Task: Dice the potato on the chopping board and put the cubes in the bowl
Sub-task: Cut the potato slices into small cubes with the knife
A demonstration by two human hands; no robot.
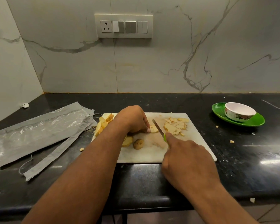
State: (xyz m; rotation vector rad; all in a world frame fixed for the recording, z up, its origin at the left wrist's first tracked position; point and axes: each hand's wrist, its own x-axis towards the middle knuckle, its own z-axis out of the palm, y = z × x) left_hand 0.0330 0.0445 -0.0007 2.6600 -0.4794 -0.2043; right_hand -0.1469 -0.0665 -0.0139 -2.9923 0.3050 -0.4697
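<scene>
Pinning a potato slice [153, 128] with curled left-hand fingers [146, 128], the right hand [187, 160] grips the knife [158, 128], blade just right of them.

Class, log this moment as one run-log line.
left hand: holds potato slice | right hand: knife cutting | bowl: looks empty

TEXT: none readable | switch panel [123, 26]: showing no legible marking | bowl [238, 112]: carrying a floral pattern only, no lettering | plastic bag [39, 126]: showing no print that can be read
</scene>
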